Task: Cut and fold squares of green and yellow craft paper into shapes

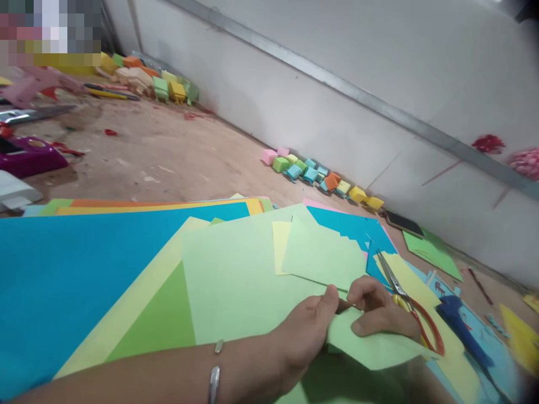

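My left hand (305,336), with a silver bangle at its wrist, grips the left edge of a small pale green paper piece (379,350). The thumb and fingers of my right hand (385,314) pinch the same piece near its top edge. Beneath and beyond my hands are large pale green sheets (236,280), one with a stepped cut edge (328,252). Red-and-yellow-handled scissors (398,289) lie just past my right hand, blades pointing away, on yellow and blue paper. My right wrist is blurred.
Blue sheets (84,269) spread at the left. Small folded paper boxes (309,171) line the wall. A purple tool (31,157), more scissors (33,114) and a pink glue gun (37,84) lie far left. At right are a dark phone-like slab (404,223) and coloured papers.
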`<state>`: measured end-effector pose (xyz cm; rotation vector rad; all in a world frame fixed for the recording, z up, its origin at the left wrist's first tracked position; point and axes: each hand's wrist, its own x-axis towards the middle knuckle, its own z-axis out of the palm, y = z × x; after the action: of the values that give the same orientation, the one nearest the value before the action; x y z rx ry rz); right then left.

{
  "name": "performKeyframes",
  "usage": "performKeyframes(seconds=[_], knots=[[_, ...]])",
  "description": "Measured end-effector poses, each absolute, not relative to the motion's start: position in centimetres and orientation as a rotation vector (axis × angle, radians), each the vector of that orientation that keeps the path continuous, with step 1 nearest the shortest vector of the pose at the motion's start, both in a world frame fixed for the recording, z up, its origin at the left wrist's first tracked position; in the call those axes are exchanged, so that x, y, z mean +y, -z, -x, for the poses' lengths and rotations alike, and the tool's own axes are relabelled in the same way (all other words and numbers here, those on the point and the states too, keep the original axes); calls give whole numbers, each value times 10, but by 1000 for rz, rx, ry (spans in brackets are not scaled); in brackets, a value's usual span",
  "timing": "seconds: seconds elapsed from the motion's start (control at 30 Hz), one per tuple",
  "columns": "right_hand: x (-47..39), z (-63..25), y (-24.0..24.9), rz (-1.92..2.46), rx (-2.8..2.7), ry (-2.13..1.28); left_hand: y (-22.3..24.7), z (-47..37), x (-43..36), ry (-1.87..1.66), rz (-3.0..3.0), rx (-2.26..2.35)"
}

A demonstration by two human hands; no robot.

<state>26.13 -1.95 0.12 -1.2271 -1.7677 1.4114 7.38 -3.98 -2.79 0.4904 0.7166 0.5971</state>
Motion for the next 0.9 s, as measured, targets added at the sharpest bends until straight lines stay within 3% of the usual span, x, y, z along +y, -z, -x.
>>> performKeyframes(seconds=[0.17,0.4,0.9], knots=[[-17,-265,5,1362,-1622,-1623,28,-75,-41,-594,-491,676],[-41,-250,22,938,-1879,-948,29,-75,-43,-545,-596,696],[-46,-240,23,860,-1759,-995,24,-74,-43,-480,-751,733]])
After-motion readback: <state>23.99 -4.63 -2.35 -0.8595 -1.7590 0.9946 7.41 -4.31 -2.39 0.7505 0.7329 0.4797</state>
